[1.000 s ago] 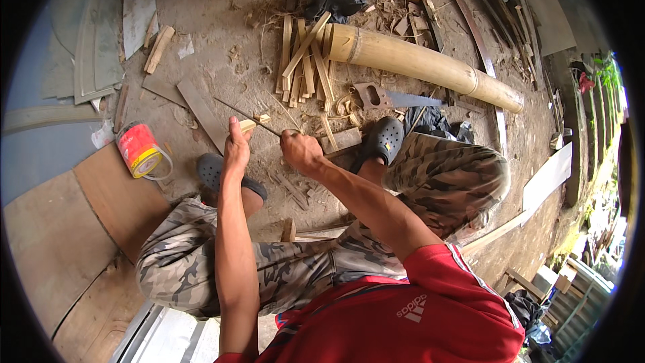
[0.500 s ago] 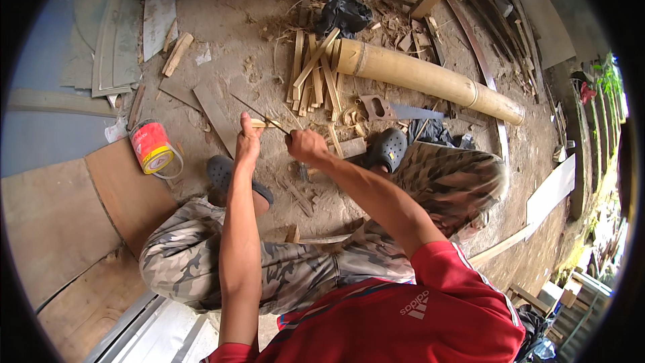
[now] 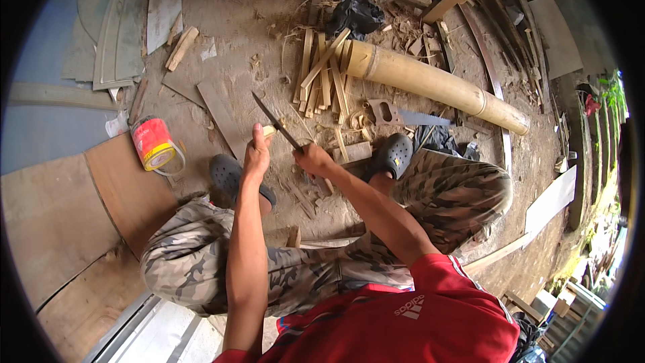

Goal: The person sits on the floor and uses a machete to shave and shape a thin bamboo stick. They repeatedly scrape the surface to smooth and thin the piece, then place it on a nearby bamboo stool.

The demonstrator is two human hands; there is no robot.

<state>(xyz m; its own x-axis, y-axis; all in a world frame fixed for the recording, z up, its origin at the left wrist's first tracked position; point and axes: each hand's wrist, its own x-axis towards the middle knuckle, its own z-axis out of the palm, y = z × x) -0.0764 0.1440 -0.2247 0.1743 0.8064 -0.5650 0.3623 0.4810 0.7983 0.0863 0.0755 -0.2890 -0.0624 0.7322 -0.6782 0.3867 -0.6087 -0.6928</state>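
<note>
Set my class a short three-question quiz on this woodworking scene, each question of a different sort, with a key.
1. True or false: the right hand grips the handle of a long knife whose blade points up and away from the person.
2. Multiple choice: what does the left hand hold? A) a hand saw B) a small pale piece of wood C) a tin
3. Short answer: what lies on the ground just below the thick bamboo pole, near the dark clog?

Key: 1 true; 2 B; 3 a hand saw.
</note>
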